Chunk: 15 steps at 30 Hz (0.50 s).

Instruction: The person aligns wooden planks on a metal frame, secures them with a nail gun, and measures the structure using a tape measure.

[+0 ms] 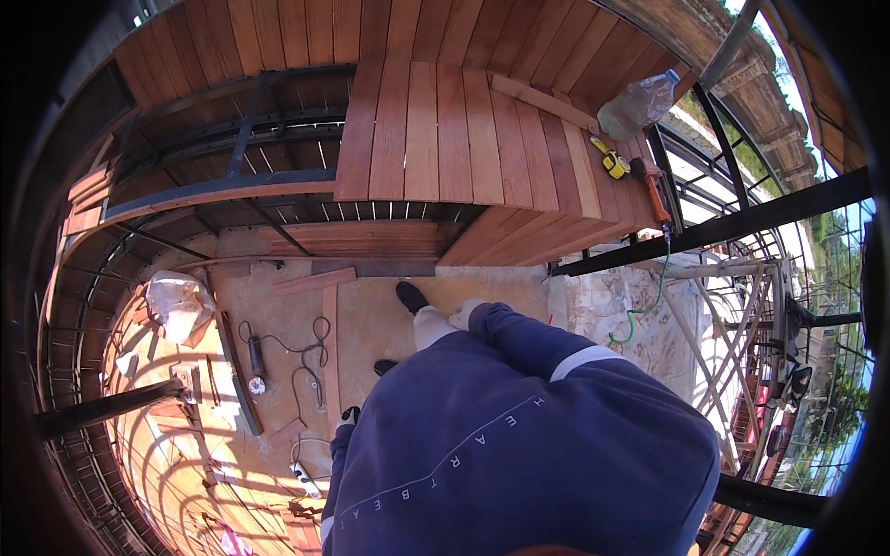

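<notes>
My right hand, pale and perhaps gloved, is by my light trouser leg. The dark blue sleeve crosses in front of my body, and the fingers are too unclear to read. Low at my left side, my left hand shows only as a small dark and white patch beside the sleeve; whether it holds anything is hidden. Nearest to it on the floor are a corded angle grinder and a white-and-dark tool. My dark shoes stand on the tan floor.
Ahead, a reddish plank bench carries a clear plastic jug, a yellow tape measure and an orange air nailer with a green hose. Plastic bag, loose boards, cords and a dark metal beam surround me.
</notes>
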Tool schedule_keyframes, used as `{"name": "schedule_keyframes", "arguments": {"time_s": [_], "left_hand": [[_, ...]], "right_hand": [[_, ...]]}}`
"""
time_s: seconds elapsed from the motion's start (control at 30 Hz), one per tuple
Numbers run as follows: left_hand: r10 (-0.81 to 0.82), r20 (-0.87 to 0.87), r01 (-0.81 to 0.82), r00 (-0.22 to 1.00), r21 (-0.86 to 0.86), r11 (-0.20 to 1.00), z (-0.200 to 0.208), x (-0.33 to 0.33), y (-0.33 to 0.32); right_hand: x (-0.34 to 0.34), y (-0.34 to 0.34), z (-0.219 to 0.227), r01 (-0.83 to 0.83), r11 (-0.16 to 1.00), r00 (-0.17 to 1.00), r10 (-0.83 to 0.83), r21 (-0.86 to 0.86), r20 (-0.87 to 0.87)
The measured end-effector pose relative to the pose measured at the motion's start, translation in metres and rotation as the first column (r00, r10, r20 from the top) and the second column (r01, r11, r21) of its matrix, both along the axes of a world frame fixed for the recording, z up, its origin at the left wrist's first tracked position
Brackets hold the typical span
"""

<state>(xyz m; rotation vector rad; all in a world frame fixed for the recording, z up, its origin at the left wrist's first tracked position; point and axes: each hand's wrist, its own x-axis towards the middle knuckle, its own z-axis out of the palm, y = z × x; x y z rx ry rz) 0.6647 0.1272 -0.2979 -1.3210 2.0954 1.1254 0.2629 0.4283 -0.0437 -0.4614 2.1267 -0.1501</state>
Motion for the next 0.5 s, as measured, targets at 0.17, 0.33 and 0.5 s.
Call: {"name": "schedule_keyframes", "arguments": {"time_s": [0.17,0.33,0.5], "left_hand": [[0.458,0.097,-0.467,0.883,0.256,0.846,0.033,0.014,-0.011],[0.096,0.157,-0.098,0.983,0.002,0.995,0.099,-0.076,0.018],[0.020,-0.278,-0.056,0.960,-0.121,0.991,0.148,-0.185,0.090]], "right_hand": [[-0.048,-0.001,-0.019,-0.026,0.997,0.999,0.028,-0.073,0.026],[-0.114,0.017,-0.034,-0.062,0.979,0.997,0.071,-0.192,0.039],[-0.165,0.032,-0.107,-0.614,0.777,0.789,0.610,0.138,0.070]]}}
